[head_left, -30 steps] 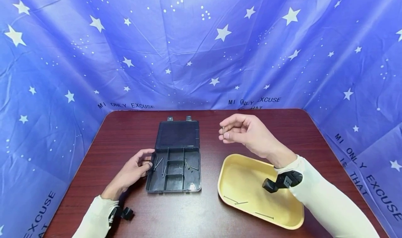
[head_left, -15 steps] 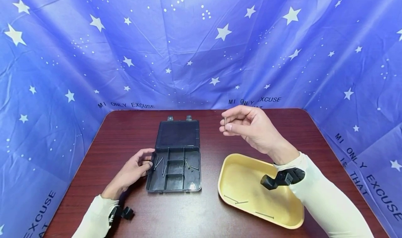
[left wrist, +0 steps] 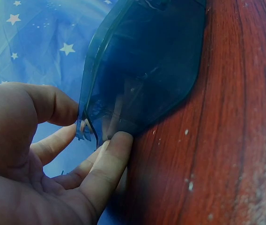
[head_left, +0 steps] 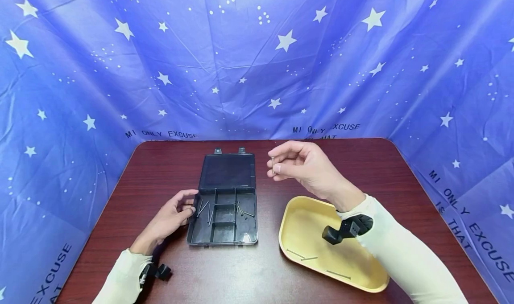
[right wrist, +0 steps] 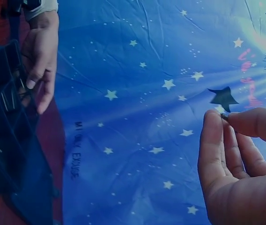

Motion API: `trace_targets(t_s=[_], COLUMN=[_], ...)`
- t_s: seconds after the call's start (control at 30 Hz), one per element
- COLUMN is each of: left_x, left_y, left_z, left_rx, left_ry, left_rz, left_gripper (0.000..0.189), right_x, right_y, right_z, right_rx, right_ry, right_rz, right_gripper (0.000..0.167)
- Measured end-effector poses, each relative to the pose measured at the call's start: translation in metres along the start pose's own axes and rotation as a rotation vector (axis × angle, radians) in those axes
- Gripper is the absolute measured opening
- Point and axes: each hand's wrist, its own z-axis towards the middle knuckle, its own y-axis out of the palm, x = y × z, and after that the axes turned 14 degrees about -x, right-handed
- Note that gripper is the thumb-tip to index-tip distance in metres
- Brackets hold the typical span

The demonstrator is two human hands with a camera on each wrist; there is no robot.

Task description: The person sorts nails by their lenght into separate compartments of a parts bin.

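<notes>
My right hand (head_left: 309,168) pinches a thin metal nail (head_left: 273,165) between thumb and fingertips, held upright above the table. In the right wrist view only one small end of the nail (right wrist: 224,116) shows. A dark, see-through compartment box (head_left: 224,238) lies unfolded on the table, its lid (head_left: 228,171) laid back. My left hand (head_left: 172,217) grips the box's left edge; the left wrist view shows thumb and fingers around that wall. Several nails (head_left: 204,209) lie in the left compartment. More nails (head_left: 242,210) lie in the right one.
A yellow tray (head_left: 295,226) stands right of the box, under my right forearm. Thin nails (head_left: 338,274) lie along its near side. The dark red wooden table (head_left: 160,174) ends at a blue star-patterned curtain (head_left: 241,50).
My right hand rose slightly, then moved left and a little lower toward the box, still pinching the nail. The left hand and box have stayed put.
</notes>
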Motion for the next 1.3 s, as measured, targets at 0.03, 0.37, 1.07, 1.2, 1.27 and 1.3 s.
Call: trace_targets(t_s=[0.03,0.37,1.07,1.2,1.27,1.3], left_x=[0.0,0.0,0.001,0.002,0.002,0.003], left_y=[0.0,0.0,0.0,0.0,-0.001,-0.001], left_z=[0.0,0.0,0.0,-0.001,-0.001,-0.001], left_rx=[-0.001,0.0,0.004,0.003,0.003,0.004], left_ry=[-0.001,0.001,-0.004,-0.007,-0.009,-0.01], left_rz=[0.0,-0.002,0.016,0.02,0.024,0.028], left_gripper=[0.054,0.054,0.053,0.053,0.053,0.053], right_x=[0.003,0.049,0.112,0.108,0.103,0.101], right_y=[0.002,0.013,0.016,0.012,0.011,0.011], right_z=[0.002,0.026,0.035,0.032,0.031,0.029], right_rx=[0.003,-0.016,0.049,0.039,0.039,0.036], right_ry=[0.016,0.214,0.431,0.417,0.415,0.413], right_rz=[-0.003,-0.07,-0.15,-0.176,-0.186,-0.191], right_gripper=[0.035,0.03,0.024,0.022,0.022,0.022])
